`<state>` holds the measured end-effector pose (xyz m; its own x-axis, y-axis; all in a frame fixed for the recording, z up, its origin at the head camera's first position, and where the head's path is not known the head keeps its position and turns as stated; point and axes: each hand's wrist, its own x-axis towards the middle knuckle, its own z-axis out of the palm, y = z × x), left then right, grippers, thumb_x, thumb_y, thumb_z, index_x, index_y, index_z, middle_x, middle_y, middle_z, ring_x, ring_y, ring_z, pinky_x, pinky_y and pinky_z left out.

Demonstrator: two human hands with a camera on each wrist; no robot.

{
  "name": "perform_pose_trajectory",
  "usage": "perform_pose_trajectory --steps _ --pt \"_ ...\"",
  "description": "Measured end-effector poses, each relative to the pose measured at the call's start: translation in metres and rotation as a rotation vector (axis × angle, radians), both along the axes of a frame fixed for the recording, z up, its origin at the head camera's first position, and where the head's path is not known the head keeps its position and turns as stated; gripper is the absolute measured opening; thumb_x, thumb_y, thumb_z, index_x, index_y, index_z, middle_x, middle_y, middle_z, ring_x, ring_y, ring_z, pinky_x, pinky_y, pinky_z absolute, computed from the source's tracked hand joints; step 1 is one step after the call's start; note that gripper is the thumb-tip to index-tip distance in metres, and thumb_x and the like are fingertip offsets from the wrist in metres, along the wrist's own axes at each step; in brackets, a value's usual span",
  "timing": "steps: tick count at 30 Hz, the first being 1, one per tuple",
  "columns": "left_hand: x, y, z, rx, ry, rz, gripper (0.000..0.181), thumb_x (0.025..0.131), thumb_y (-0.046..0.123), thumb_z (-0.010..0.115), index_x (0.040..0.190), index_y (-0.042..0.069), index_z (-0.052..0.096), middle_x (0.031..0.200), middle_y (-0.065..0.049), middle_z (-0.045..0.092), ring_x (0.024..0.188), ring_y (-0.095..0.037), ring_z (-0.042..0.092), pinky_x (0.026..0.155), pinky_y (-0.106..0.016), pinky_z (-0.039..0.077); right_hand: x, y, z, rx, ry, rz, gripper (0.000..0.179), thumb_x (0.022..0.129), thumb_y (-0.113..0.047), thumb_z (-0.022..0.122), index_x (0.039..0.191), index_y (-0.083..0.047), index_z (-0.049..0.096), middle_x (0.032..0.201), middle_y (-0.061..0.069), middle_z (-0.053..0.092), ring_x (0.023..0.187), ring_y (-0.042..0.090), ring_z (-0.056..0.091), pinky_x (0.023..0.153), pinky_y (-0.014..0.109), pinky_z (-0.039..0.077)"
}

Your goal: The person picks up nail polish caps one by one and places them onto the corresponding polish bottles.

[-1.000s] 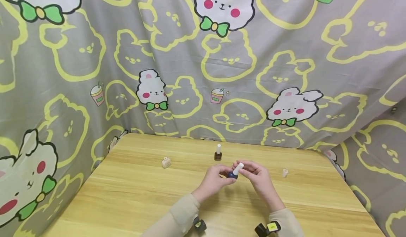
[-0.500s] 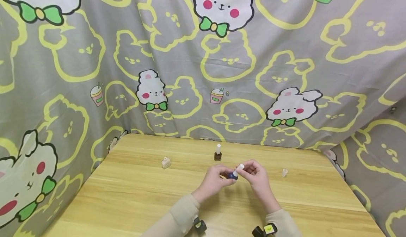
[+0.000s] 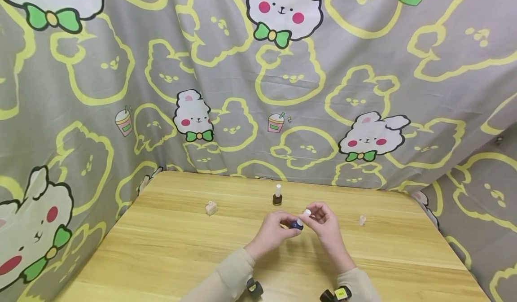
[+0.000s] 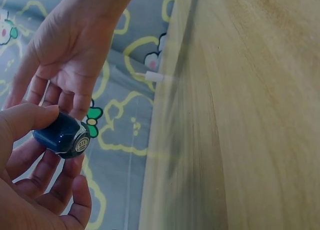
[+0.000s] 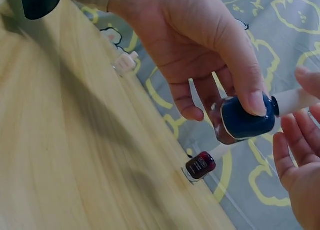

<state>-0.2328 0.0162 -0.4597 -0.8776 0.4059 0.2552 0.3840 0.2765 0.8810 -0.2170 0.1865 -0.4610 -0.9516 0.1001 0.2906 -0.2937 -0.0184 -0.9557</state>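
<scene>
Between both hands is a dark blue nail polish bottle (image 3: 296, 225), tilted, with its white cap (image 3: 307, 212) pointing up and right. My left hand (image 3: 271, 232) grips the glass body between thumb and fingers; its base, with a round label, faces the left wrist view. The thumb and fingers of my right hand (image 3: 326, 226) pinch the cap and partly cover it. In the right wrist view the cap (image 5: 294, 100) sits against the dark neck of the bottle. Whether it is loose or tight I cannot tell.
Behind the hands stands a dark red nail polish bottle (image 3: 277, 199) with a white cap. To the left is a pale, uncapped bottle (image 3: 211, 208); to the right, a loose white cap (image 3: 362, 220), its brush showing in the left wrist view. Patterned curtains (image 3: 242, 127) surround the wooden table (image 3: 169, 248).
My right hand has shifted slightly left, and its fingers have changed their grip round the white cap, covering more of it. My left hand and the bottle have stayed nearly still.
</scene>
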Motion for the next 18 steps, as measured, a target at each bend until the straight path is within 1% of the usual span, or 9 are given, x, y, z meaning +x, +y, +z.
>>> perform_pose_trajectory --steps 4,8,12,14,18 --pt "0.0 0.0 0.001 -0.002 -0.006 0.001 0.024 0.08 0.014 0.079 0.103 0.008 0.075 0.098 -0.005 0.071 0.087 -0.011 0.065 0.079 -0.03 0.055 -0.001 0.006 -0.001 0.015 0.047 0.08 0.042 0.084 0.005 0.069 0.12 0.014 0.049 0.102 -0.009 0.067 0.098 0.001 0.064 0.088 0.014 0.051" --pt "0.0 0.0 0.001 -0.006 -0.009 0.0 0.024 0.081 0.015 0.079 0.103 0.009 0.075 0.098 -0.004 0.071 0.087 -0.008 0.064 0.079 -0.027 0.054 -0.002 0.012 -0.002 0.017 0.092 0.156 0.045 0.087 0.004 0.065 0.127 0.015 0.047 0.112 -0.01 0.069 0.109 0.0 0.063 0.094 0.014 0.048" --pt "0.0 -0.001 0.001 -0.012 -0.005 0.0 0.023 0.082 0.016 0.078 0.104 0.009 0.075 0.098 -0.003 0.071 0.087 -0.005 0.063 0.077 -0.022 0.052 -0.004 0.017 -0.004 -0.001 0.109 0.227 0.047 0.089 0.005 0.063 0.131 0.016 0.045 0.118 -0.009 0.069 0.114 0.002 0.063 0.095 0.016 0.049" --pt "0.0 -0.001 0.0 -0.013 0.004 -0.003 0.023 0.082 0.015 0.078 0.103 0.009 0.075 0.098 -0.003 0.071 0.086 -0.005 0.062 0.076 -0.022 0.052 -0.005 0.019 -0.004 -0.004 0.112 0.261 0.047 0.09 0.004 0.062 0.132 0.016 0.044 0.121 -0.008 0.069 0.115 0.004 0.063 0.095 0.018 0.05" --pt "-0.002 -0.001 -0.001 -0.017 0.001 -0.004 0.023 0.081 0.016 0.078 0.103 0.009 0.075 0.096 -0.002 0.071 0.085 -0.005 0.063 0.076 -0.022 0.052 -0.004 0.022 -0.004 0.019 0.106 0.309 0.047 0.092 0.002 0.061 0.134 0.015 0.044 0.124 -0.006 0.069 0.116 0.006 0.063 0.094 0.019 0.051"
